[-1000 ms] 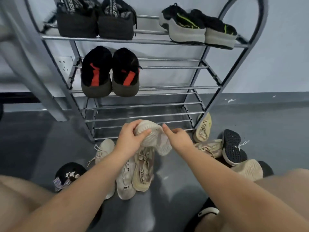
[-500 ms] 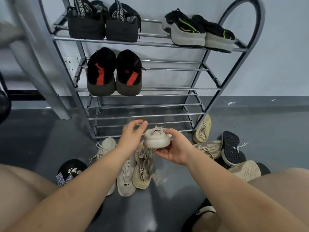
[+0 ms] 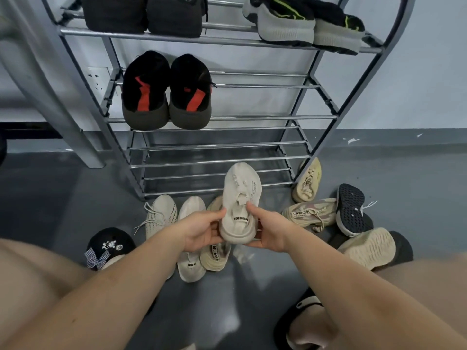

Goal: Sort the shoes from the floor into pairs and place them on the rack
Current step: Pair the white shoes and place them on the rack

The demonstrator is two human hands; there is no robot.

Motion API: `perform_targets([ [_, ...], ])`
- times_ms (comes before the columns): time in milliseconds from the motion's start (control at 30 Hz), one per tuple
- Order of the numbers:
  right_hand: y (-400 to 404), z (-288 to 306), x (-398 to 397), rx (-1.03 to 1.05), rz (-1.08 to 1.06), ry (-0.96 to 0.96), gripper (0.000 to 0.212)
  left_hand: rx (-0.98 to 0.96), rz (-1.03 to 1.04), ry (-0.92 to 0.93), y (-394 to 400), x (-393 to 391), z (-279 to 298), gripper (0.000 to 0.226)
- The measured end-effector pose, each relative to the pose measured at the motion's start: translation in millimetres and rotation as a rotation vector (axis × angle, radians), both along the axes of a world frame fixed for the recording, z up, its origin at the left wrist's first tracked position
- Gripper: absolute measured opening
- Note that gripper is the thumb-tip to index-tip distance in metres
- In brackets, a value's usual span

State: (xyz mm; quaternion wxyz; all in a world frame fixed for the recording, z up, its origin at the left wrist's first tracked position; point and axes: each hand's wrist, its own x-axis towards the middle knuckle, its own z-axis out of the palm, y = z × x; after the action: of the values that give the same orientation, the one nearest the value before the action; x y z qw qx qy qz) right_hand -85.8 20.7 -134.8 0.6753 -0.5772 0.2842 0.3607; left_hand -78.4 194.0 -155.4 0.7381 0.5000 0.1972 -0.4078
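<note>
A cream knit shoe (image 3: 240, 198) is held upright above the floor, toe pointing at the metal rack (image 3: 219, 161), heel toward me. My left hand (image 3: 202, 232) grips its heel from the left and my right hand (image 3: 267, 229) grips it from the right, thumb at the collar. Under the held shoe, three pale shoes lie side by side on the floor: a laced one (image 3: 161, 215), a white one (image 3: 190, 269) and a beige one (image 3: 214, 258). The rack carries a black-and-red pair (image 3: 166, 92), a dark pair (image 3: 144, 13) and a grey-soled black pair (image 3: 305, 24).
More loose shoes lie right of my hands: a yellowish one (image 3: 307, 181) leaning at the rack's foot, a beige laced one (image 3: 310, 214), a black one sole-up (image 3: 351, 209), a tan sole (image 3: 369, 248). A black shoe with a bow (image 3: 107, 246) lies at left. The rack's two lowest shelves hold nothing.
The cream shoe has been turned from sole-up to upright with its heel toward me. Both hands shifted down to its heel. The camera moved closer to the rack.
</note>
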Motion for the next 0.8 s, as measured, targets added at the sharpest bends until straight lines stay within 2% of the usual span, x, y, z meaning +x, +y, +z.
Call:
perform_targets([
  [167, 9.5, -18.9, 0.9, -0.077, 0.072, 0.033, 0.029, 0.002, 0.014, 0.074, 8.6, -5.1, -21.5, 0.018],
  [300, 21.1, -28.8, 9.8, -0.158, 0.096, 0.055, 0.031, 0.043, 0.023, 0.142, 16.6, -5.6, -35.4, 0.019],
  [400, 35.1, -41.1, 9.9, -0.12, 0.092, 0.088, 0.033, 0.065, 0.014, 0.148, 29.5, -5.4, -43.3, 0.027],
  [633, 61.9, -69.5, 7.3, -0.021, 0.059, 0.136, 0.038, 0.17, -0.02, 0.16, 58.2, -6.7, -71.2, 0.03],
  [700, 64.6, -78.2, 8.5, -0.034, 0.048, 0.13, 0.039, 0.295, -0.026, 0.113, 62.1, -5.4, -79.9, 0.036],
  [800, 60.2, -88.3, 7.0, -0.136, 0.032, 0.129, 0.038, 0.636, -0.001, -0.01, 73.0, 5.4, -100.1, 0.044],
])
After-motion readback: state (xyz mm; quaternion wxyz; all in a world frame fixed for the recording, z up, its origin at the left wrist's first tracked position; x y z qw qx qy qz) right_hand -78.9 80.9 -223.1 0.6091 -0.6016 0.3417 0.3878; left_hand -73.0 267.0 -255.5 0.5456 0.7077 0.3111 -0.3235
